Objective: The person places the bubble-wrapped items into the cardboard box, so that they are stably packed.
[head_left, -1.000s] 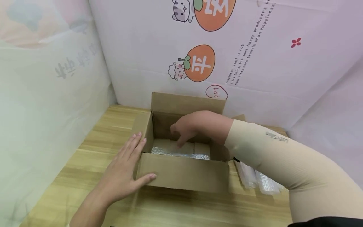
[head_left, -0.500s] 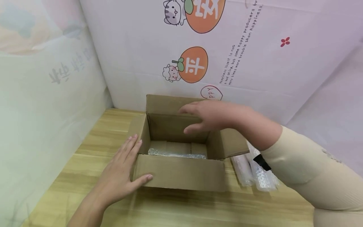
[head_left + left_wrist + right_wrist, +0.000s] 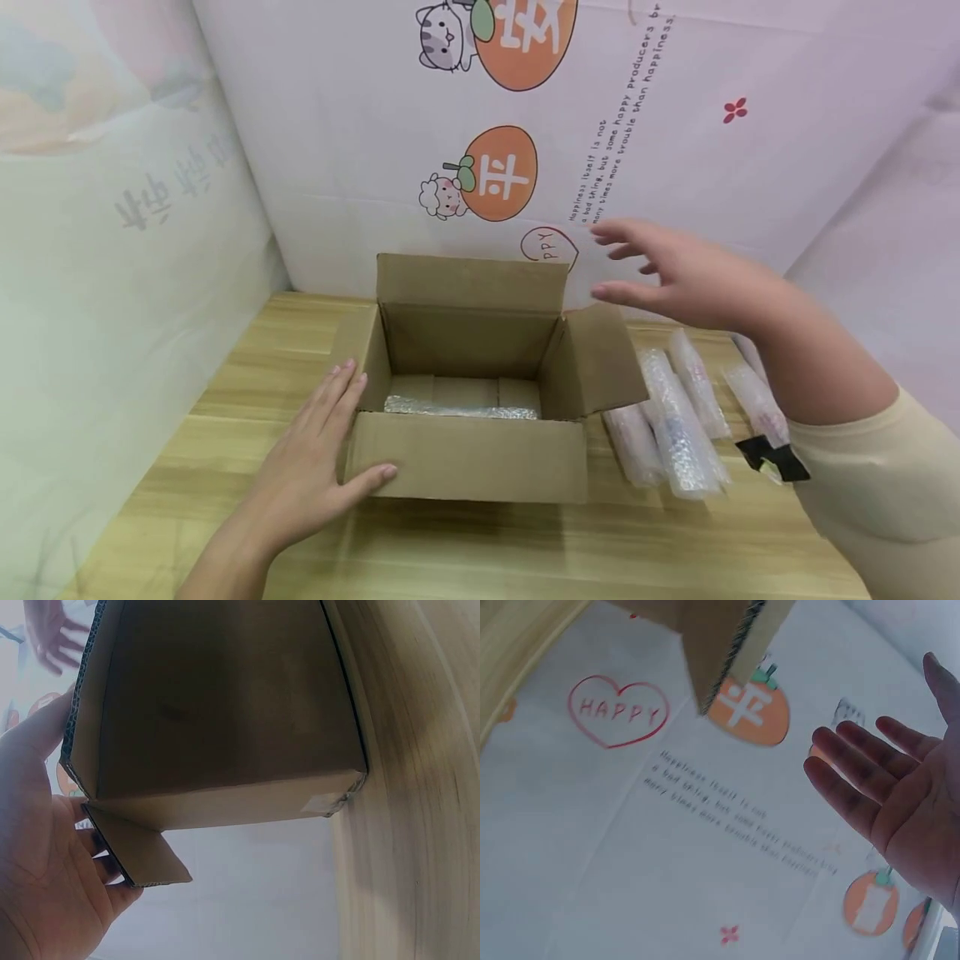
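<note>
An open cardboard box (image 3: 468,458) stands on the table with its flaps spread outward. Low inside lies a bubble-wrapped item (image 3: 457,408), with cardboard showing behind it. My left hand (image 3: 307,450) rests at the box's front left corner, its fingers stretched along the left flap (image 3: 354,337) and its thumb on the front flap. In the left wrist view the fingers (image 3: 94,844) pass partly behind a flap. Up in the air to the right of the box, my right hand (image 3: 675,279) holds nothing, its fingers spread; the right wrist view shows a bare palm (image 3: 922,817).
Several bubble-wrapped packages (image 3: 678,437) lie on the wooden table (image 3: 480,550) to the right of the box. A printed white sheet (image 3: 337,158) hangs close behind the box, with pale sheets at both sides. A black strap (image 3: 772,458) crosses the right sleeve.
My right hand has come up out of the box and moved right, past the right flap, uncovering the packages. The left hand stays at the box corner. The head view has shifted slightly.
</note>
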Demonstrator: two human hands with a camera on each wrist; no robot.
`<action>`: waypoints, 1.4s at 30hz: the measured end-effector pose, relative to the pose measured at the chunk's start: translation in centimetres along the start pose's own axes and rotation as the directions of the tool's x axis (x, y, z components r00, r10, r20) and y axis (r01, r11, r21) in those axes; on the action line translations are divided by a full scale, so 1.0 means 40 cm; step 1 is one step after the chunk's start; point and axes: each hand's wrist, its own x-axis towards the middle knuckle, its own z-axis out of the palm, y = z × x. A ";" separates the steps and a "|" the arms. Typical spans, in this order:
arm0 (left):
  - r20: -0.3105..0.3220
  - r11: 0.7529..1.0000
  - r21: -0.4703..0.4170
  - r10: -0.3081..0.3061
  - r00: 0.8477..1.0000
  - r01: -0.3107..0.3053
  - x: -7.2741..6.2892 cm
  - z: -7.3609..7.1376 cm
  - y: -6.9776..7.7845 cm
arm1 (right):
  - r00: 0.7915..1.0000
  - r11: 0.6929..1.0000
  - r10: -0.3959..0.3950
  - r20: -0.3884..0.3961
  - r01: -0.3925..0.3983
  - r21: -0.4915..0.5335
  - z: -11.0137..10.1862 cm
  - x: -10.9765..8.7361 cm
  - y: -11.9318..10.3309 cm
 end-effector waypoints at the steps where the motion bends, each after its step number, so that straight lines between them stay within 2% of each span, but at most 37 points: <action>1: -0.002 1.000 -0.001 -0.001 1.000 0.001 -0.001 0.000 0.000 | 1.000 1.000 0.022 -0.012 -0.022 0.021 0.000 -0.009 0.019; 6: 0.002 1.000 -0.005 -0.013 1.000 0.013 -0.004 0.000 0.000 | 0.989 0.987 0.134 -0.061 -0.128 0.092 0.009 -0.048 0.125; 10: -0.004 1.000 -0.002 -0.010 1.000 0.010 -0.005 0.001 0.000 | 0.976 0.977 0.195 -0.100 -0.184 0.105 0.031 -0.077 0.211; 16: -0.028 1.000 0.000 0.013 1.000 -0.013 -0.005 0.004 0.000 | 0.954 0.958 0.274 -0.120 -0.261 0.116 0.087 -0.116 0.299; 21: -0.035 1.000 -0.005 0.011 0.999 -0.011 -0.006 0.004 -0.002 | 0.936 0.933 0.343 -0.073 -0.331 0.139 0.142 -0.130 0.344; 29: -0.011 1.000 0.006 0.002 1.000 -0.002 -0.003 0.006 -0.002 | 0.900 0.895 0.436 0.005 -0.434 0.108 0.242 -0.150 0.406; 42: -0.019 1.000 0.007 0.013 1.000 -0.012 -0.003 0.011 -0.010 | 0.882 0.882 0.458 0.113 -0.466 0.066 0.404 -0.162 0.470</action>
